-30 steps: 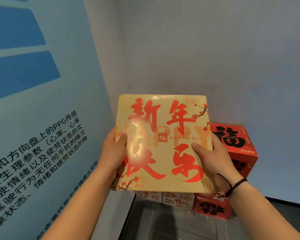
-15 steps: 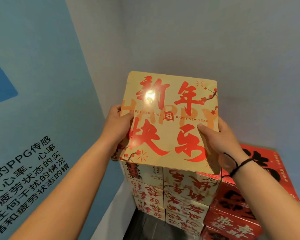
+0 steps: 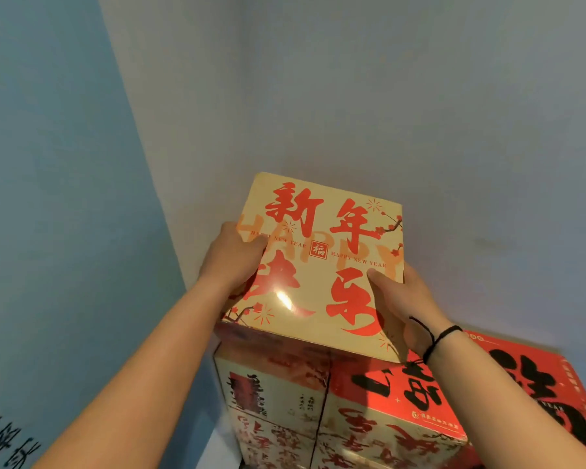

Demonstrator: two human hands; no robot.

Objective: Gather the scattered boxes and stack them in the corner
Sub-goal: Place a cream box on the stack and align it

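Your way is walled in by the blue wall point(image 3: 58, 198) on your left, grey wall point(image 3: 420, 113) ahead, stacked boxes point(image 3: 318, 418) below, red box point(image 3: 562, 394) right, open air above

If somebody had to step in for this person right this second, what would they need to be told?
Left hand: grips the gold box by its left side.
Right hand: grips its right side.
The gold box sits at the top of the corner stack, possibly not fully settled. A red box lies lower, to the right.
Done: several boxes stacked in the corner.
Left: square this one, release, then look for more; none shows elsewhere in this view.
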